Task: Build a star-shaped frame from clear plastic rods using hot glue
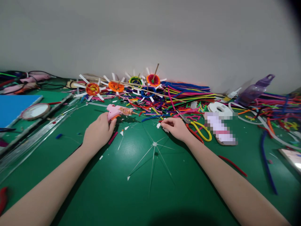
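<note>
We are working at a green table, where a starburst of thin, pale spokes is lying in front of us. Our left hand is curling its fingers around a pink glue gun, which is pointing right, toward our other hand. Our right hand is pinching a small white scrap between thumb and fingertips, just beyond the starburst's centre.

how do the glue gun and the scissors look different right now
The glue gun is pink; the scissors have one red and one yellow handle. The glue gun is in the left hand, while the scissors lie on the green table. Both are hand tools.
</note>
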